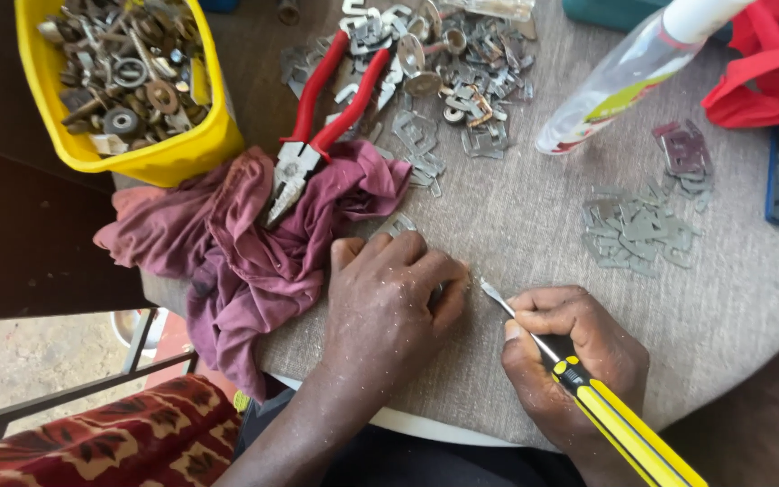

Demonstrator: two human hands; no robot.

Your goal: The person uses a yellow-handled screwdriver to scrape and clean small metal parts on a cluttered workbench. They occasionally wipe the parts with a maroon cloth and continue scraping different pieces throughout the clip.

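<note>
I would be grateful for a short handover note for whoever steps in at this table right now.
Left hand: palm down on the grey table mat, pressing on a small metal piece that is mostly hidden under the fingers.
Right hand: gripping a yellow-and-black screwdriver, tip aimed at the left fingertips.
Nearby: red-handled pliers lying on a maroon rag; a heap of metal clips at the top; a flat pile of plates to the right; a yellow tub of mixed hardware.
Done and left: the split between worked and unworked pieces cannot be told.

Head view, steeply down (close) over table (534, 234)
</note>
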